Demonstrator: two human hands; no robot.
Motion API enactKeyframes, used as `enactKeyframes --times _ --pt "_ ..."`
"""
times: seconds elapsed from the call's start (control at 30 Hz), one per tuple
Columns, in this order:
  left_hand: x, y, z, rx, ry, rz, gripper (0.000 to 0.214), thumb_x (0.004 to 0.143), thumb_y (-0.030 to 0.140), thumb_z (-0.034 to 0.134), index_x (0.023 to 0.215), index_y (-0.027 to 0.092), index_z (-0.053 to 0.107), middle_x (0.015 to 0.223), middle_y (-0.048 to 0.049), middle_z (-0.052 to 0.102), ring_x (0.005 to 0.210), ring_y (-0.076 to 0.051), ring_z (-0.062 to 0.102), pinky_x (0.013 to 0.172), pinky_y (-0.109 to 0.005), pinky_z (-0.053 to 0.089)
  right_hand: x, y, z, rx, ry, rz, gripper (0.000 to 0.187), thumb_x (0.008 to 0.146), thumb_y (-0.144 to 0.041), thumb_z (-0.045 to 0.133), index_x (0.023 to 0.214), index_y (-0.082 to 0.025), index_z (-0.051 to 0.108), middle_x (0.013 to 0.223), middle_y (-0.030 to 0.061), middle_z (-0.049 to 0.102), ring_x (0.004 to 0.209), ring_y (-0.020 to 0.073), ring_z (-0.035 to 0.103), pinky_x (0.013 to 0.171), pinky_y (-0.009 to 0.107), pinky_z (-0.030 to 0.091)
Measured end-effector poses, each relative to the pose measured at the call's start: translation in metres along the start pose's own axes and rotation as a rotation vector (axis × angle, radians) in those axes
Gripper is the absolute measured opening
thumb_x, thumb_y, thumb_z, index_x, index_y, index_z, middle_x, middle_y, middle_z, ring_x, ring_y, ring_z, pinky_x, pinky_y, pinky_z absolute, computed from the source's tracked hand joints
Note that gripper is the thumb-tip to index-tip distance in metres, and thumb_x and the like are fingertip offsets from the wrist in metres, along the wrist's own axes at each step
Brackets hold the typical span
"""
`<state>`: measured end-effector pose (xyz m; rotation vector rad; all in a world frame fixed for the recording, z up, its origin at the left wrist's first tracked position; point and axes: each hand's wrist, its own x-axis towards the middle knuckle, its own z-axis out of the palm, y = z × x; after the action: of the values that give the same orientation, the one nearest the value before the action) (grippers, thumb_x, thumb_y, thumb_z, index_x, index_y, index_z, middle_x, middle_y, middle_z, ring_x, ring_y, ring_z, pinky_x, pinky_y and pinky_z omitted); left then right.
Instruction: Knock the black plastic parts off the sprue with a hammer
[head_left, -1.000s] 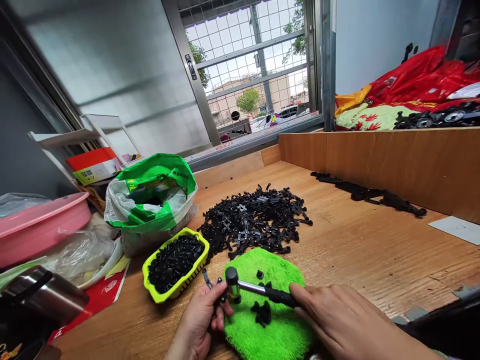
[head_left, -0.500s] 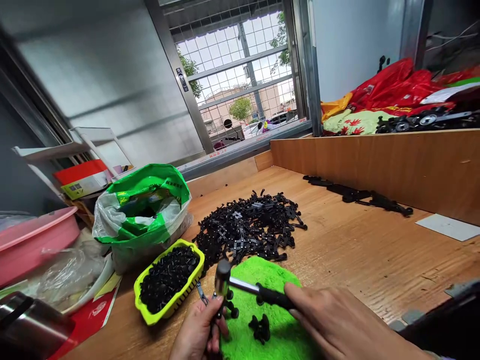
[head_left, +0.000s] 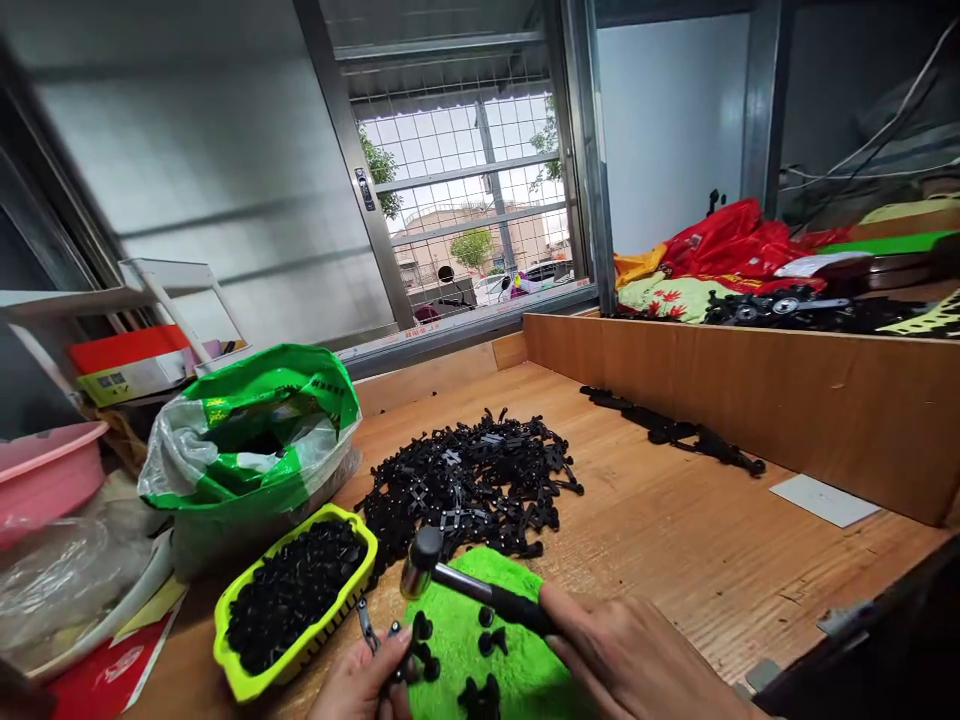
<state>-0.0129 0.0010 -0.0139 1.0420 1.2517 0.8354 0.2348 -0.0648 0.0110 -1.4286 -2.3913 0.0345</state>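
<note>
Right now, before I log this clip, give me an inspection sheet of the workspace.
Surface: wooden bench with a green microfiber cloth on it.
Job's things: piled black plastic parts, more on the cloth; yellow basket of small black pieces.
Clutter: green-and-white bag, pink basin.
Hands: right hand grips a hammer; left hand holds a small black part.
Cables: wires high on the far right.
Surroundings: barred window, red bags beyond a wooden board.

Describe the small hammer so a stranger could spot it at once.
On the light wooden workbench, find the bright green fuzzy mat. The person's right hand holds over it a small hammer with a round black-capped head and silver shaft, the only hammer in view.
</note>
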Motion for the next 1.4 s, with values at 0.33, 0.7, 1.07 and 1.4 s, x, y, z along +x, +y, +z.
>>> enactKeyframes --times 0.33,0.7,1.07,1.4 --pt "0.002 -0.005 -0.005 -0.167 0.066 -0.087 0.036 0.062 0.042 0.074 0.062 0.01 0.057 0.036 0.0001 0.052 0.023 0.0 0.034 0.026 -0.007 0.017 -0.007 0.019 0.002 0.26 0.099 0.096 0.029 0.096 -0.031 0.026 0.103 -0.02 0.051 0.076 0.0039 0.06 0.067 0.0209 0.058 0.059 0.027 0.041" --pt "-0.008 0.005 0.006 -0.111 0.074 -0.077 0.038 0.064 0.044 0.071 0.064 0.008 0.058 0.035 0.0006 0.051 0.024 0.0 0.033 0.028 -0.007 0.014 -0.027 0.027 0.018 0.371 0.021 0.147 0.037 0.097 -0.044 0.02 0.085 -0.022 0.047 0.072 0.002 0.054 0.066 0.0214 0.054 0.059 0.031 0.035" --pt "-0.006 0.004 0.005 -0.093 0.062 -0.067 0.039 0.062 0.047 0.071 0.065 0.011 0.055 0.036 0.0019 0.051 0.023 0.001 0.03 0.028 -0.008 0.014 -0.012 0.012 0.002 0.306 0.184 0.026 0.041 0.098 -0.042 0.013 0.086 -0.022 0.046 0.073 0.0034 0.059 0.064 0.0213 0.058 0.056 0.031 0.04" --pt "-0.005 0.002 0.003 -0.064 0.077 -0.065 0.034 0.064 0.042 0.068 0.064 0.011 0.055 0.035 0.0008 0.051 0.023 0.0 0.029 0.028 -0.01 0.012 -0.005 0.007 0.008 0.142 -0.016 0.019 0.021 0.096 -0.028 0.025 0.087 -0.023 0.044 0.07 0.0008 0.055 0.058 0.021 0.055 0.052 0.031 0.035"
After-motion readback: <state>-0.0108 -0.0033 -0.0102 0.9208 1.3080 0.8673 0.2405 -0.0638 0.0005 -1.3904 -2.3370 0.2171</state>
